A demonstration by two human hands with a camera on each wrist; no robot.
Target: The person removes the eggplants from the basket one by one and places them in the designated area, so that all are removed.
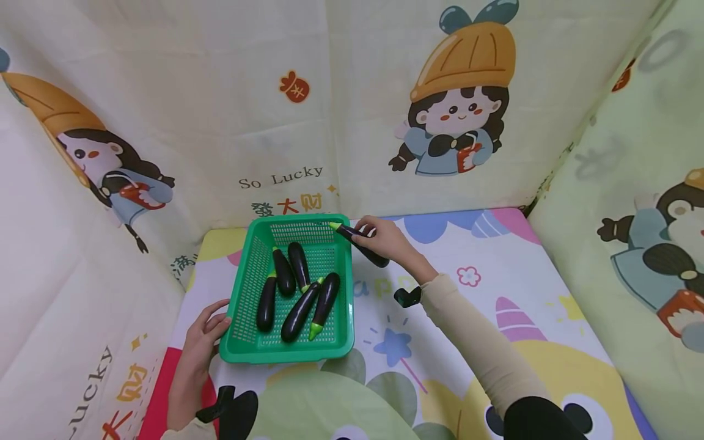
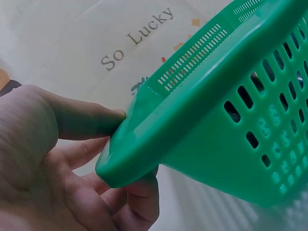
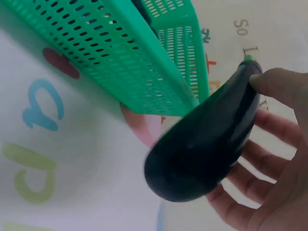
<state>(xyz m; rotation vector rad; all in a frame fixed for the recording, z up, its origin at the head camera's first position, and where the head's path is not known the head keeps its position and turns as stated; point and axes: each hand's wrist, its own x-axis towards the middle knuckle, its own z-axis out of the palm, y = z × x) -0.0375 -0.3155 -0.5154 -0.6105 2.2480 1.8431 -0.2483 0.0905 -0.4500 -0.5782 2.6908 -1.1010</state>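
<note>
A green perforated basket sits on a cartoon-print tablecloth, five dark eggplants lying inside. The left hand grips its near-left corner, thumb on the rim, fingers curled beneath. The right hand holds a sixth eggplant over the basket's far-right rim, fingers wrapped around it.

Both hands, left hand and right hand, are bare; beige sleeves cover the arms, with black wrist straps.
</note>
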